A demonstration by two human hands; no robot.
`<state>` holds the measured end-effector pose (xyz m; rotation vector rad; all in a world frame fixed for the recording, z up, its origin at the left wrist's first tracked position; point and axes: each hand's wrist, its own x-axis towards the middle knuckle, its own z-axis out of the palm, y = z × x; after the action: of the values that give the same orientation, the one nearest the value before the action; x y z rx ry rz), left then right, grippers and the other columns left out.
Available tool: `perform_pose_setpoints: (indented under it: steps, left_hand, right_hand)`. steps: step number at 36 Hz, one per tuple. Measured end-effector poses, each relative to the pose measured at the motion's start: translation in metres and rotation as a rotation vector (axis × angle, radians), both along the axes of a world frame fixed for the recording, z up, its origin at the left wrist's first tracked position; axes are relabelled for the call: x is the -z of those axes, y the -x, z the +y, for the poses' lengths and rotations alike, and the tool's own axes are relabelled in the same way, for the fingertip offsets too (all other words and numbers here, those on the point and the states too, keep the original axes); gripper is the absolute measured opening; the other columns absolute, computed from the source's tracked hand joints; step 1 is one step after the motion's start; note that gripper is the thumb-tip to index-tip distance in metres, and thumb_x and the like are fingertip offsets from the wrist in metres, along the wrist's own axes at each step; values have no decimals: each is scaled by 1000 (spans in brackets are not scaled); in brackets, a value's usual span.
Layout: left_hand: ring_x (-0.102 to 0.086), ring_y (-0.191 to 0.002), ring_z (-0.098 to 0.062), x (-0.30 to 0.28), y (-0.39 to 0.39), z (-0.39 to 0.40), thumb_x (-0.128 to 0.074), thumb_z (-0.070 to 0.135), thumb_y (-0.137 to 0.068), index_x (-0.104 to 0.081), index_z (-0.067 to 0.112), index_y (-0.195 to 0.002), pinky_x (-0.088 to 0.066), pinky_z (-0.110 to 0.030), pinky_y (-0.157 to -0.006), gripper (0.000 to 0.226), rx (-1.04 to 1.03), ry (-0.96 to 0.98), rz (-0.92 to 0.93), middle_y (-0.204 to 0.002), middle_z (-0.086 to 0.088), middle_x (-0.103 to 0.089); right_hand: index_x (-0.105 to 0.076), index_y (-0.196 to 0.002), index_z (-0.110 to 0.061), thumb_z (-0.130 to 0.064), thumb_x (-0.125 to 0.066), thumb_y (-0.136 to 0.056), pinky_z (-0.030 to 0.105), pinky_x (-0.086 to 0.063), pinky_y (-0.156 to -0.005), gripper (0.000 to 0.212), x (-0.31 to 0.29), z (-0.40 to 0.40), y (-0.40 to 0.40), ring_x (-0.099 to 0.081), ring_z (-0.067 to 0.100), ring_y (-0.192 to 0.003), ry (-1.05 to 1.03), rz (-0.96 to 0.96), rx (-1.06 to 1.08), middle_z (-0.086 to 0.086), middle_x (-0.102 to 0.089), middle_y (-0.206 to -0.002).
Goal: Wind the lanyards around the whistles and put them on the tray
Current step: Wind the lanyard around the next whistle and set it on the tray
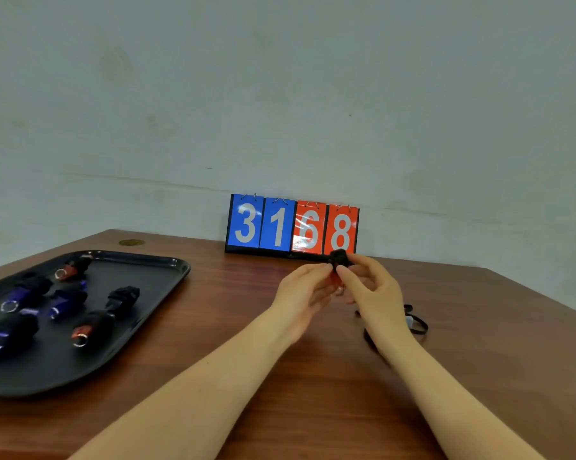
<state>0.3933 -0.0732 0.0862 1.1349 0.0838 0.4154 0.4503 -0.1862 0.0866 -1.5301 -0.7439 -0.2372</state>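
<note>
Bare wood takes up most of the table (313,393) between your forearms and toward 6 o'clock, so you have open room there. The table's far edge runs against the wall from 10 o'clock to 2 o'clock, and its right edge falls away at 3 o'clock.

Your left hand (305,290) and right hand (369,287) meet just past centre, toward 1 o'clock, both lifted off the wood. Between them you pinch a red whistle (335,279), with your fingertips closed on the black bundle of lanyard (339,257) wound at its top. How far the winding has gone is hidden by your fingers.

At 9 o'clock sits the black tray (147,293), its near rim reaching toward 7 o'clock and its left part cut off by the frame. On it you have six wound whistles that can be made out: two red, three blue, and one wrapped wholly in black. They are blurred, so the count is uncertain.

One loose black lanyard (416,323) lies on the wood at 3 o'clock, partly under your right wrist. A flip scoreboard (291,225) stands against the wall at 12 o'clock, reading 3 1 6 8, just behind your hands. A small brass disc (131,242) is set in the tabletop at 10 o'clock, beyond the tray.
</note>
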Motion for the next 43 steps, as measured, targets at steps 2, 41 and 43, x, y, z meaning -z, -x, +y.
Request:
perform_pose_setpoints:
  steps: [2,41,43]
  left_hand:
    - [-68,-103,-19,1,0,-1,-59,21,-95,-64,13,-116,-50,-38,-99,23,-4,-31,-3,-109,-6,-72]
    - [-51,-101,-18,-45,274,280,-50,27,-97,-64,9,-113,-35,-27,-83,28,-675,-1108,637,-117,-6,-62]
    - [-51,-105,-19,-35,286,295,-49,26,-97,-63,8,-117,-36,-28,-86,30,-684,-1072,673,-117,-4,-58]
  right_hand:
    - [-57,-122,-28,-24,-65,-89,15,-51,-62,34,1,0,-2,-63,11,-93,8,11,2,-6,-64,-103]
    - [-52,-120,-11,-15,-62,-92,24,-46,-55,31,-34,201,143,-56,14,-63,329,225,-358,7,-66,-84]
    - [-50,-121,-12,-17,-63,-91,23,-45,-53,34,-32,226,147,-55,14,-61,355,223,-361,8,-67,-85]
